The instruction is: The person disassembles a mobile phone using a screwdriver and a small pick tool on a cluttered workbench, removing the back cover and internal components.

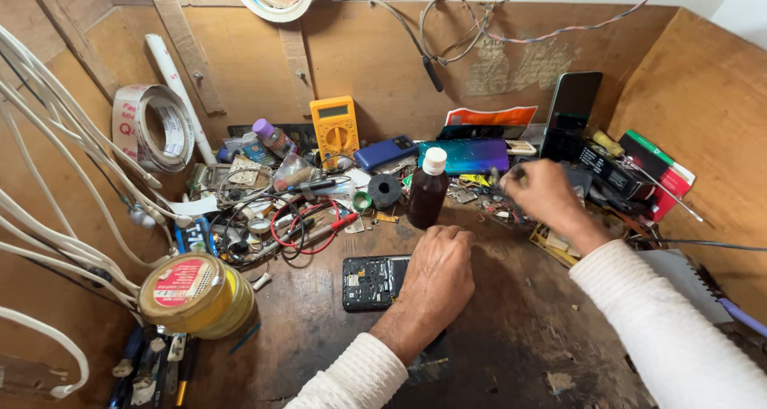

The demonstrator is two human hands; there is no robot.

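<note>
My left hand (435, 277) rests curled on an opened phone (371, 282) that lies back-up with its circuit board showing on the dark worn bench. My right hand (543, 193) reaches into the clutter at the back right, its fingers pinched on a small metal tool; the tool is mostly hidden. A dark brown bottle with a white cap (427, 189) stands between the two hands, just behind the left one.
A yellow multimeter (335, 129), red test leads (307, 225), a blue phone (467, 155) and a propped black phone (571, 105) crowd the back. A yellow tin (196, 293) and a tape roll (152, 125) sit left, with white cables (48, 185). Brown board walls enclose the bench.
</note>
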